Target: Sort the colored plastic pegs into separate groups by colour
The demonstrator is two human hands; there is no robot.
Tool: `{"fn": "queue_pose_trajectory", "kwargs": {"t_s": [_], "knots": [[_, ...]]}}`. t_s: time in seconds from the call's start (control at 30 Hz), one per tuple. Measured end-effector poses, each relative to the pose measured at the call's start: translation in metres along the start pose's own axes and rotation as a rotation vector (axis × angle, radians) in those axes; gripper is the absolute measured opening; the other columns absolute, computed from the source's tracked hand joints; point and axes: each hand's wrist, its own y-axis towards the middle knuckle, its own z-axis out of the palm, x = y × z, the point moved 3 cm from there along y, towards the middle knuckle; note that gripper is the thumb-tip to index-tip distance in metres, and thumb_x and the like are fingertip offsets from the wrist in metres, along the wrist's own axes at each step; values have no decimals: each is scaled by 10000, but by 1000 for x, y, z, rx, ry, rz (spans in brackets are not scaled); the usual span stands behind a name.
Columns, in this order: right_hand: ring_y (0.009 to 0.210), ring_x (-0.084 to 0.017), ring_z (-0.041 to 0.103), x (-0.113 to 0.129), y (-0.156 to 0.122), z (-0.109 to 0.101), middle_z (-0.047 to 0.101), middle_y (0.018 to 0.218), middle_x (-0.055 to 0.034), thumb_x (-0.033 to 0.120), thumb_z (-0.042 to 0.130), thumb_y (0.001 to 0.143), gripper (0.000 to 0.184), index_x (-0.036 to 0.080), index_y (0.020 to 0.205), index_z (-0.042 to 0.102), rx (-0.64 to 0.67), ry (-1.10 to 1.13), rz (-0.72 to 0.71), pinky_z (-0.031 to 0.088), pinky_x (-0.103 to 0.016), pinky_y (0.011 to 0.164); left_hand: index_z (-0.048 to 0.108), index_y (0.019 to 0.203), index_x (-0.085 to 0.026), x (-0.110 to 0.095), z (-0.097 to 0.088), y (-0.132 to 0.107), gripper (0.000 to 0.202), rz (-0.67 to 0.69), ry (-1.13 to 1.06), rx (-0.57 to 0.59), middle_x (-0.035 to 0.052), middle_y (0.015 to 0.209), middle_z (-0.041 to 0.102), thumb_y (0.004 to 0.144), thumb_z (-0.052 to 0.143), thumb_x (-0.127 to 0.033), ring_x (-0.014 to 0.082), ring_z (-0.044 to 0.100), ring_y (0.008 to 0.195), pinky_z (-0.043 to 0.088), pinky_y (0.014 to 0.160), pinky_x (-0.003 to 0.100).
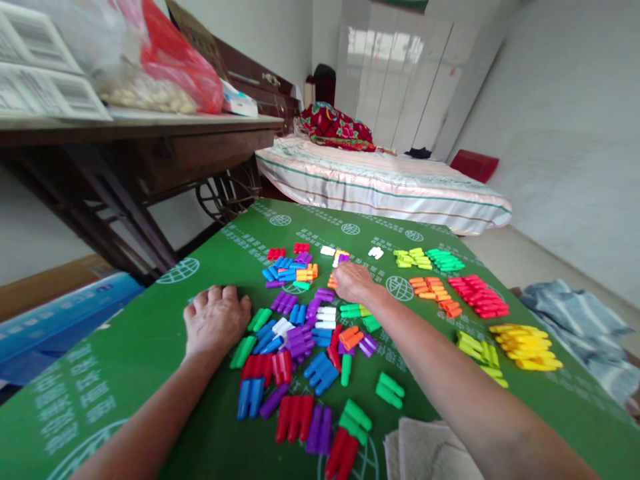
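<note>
My left hand [216, 319] rests palm down on the green table [130, 373], fingers slightly curled and apart, holding nothing. Beside it lie green plastic caps [259, 320], joined side by side. My right hand [353, 280] reaches to the far side of the mixed pile, its fingers closed and pointing down. An orange cap piece [331, 282] shows at its fingertips, with a purple piece [341, 259] just beyond. Whatever is between the fingers is hidden. Purple caps [300, 341], blue caps [321, 373] and red caps [294, 418] lie jumbled between my arms.
To the right lie sorted groups: red caps [479, 296], yellow caps [525, 347], orange caps [434, 293] and green caps [445, 260]. A folded cloth [430, 450] is at the near edge. A wooden desk [175, 133] stands left, a bed [380, 177] beyond.
</note>
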Motion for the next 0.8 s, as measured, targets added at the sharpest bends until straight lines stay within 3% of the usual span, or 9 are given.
{"fn": "queue_pose_trajectory", "kwargs": {"t_s": [0.13,0.27,0.43,0.57,0.8], "knots": [[937,-195,622,-26,-27,-11,671,1030,-81,217,540,817,179,166,907,686,-54,-45,44,437,-249,743,568,1137,-92,0,0,0,505,-5,-11,7,208,1234,543,888,286,-428,378,430,1189,367,963,502],[842,-168,605,-84,-63,-15,654,949,-62,192,553,801,125,162,842,667,-58,-95,103,391,-237,684,590,1123,-94,1,3,2,507,4,-17,-25,231,1215,553,881,286,-420,395,440,1181,378,943,517],[775,-161,585,-147,-100,-6,647,860,-70,137,577,774,74,144,760,650,-8,-135,161,360,-230,640,601,1115,-103,2,6,3,506,10,-25,-41,236,1190,562,877,286,-419,405,454,1170,385,929,521],[753,-154,583,-171,-113,6,649,859,-68,96,572,744,90,144,765,645,18,-124,148,363,-224,637,601,1110,-102,2,5,2,509,14,-24,-46,235,1189,562,876,283,-423,407,455,1162,391,924,527],[787,-167,592,-188,-111,20,652,869,-68,116,563,756,92,154,780,643,5,-85,115,386,-224,673,590,1118,-82,1,5,2,515,14,13,-40,227,1188,559,879,278,-415,403,457,1161,397,929,519]]}}
